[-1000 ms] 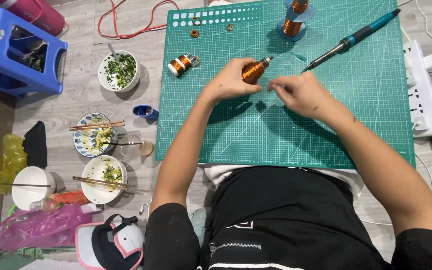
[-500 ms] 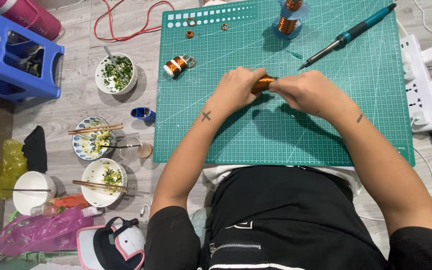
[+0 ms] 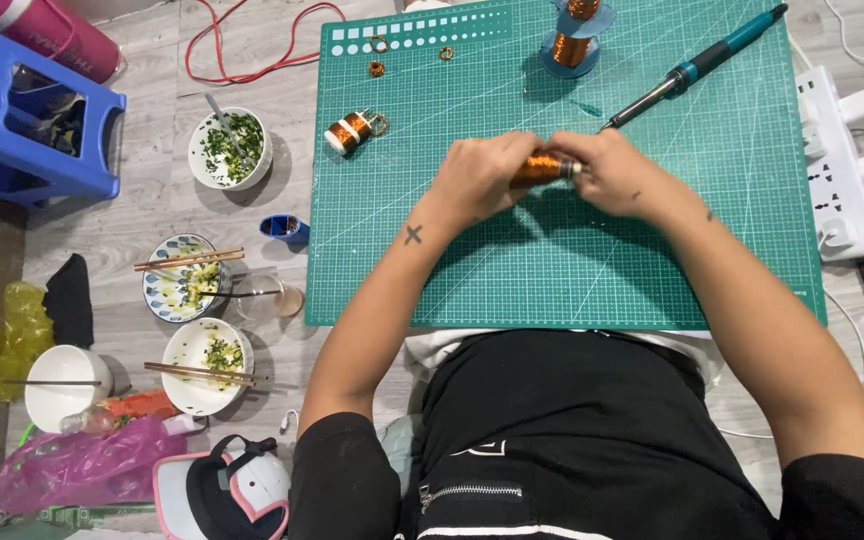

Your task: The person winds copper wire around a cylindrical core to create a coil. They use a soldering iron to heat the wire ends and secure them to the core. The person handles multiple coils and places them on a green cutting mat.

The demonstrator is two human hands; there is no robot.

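Both my hands meet over the green cutting mat [image 3: 552,270], w/ a small copper wire coil [image 3: 542,167] pinched between them, held just above the mat's middle so the work stays over the gridded surface. My left hand [image 3: 477,178] is closed around the coil's left end; my right hand [image 3: 617,178] is closed on the other end, fingers curled at its tip, prob. so each end is steadied from its own side. The soldering iron [image 3: 697,68] lies diagonally at upper right, tip pointing toward my hands, near but not touching. A second coil [image 3: 352,130] rests at the mat's left edge, and a wire spool [image 3: 574,38] stands upright at the top, both apart from the work. Bowls w/ chopsticks [image 3: 192,262] sit off the mat on the floor to the left; a power strip [image 3: 837,170] lines the right side.
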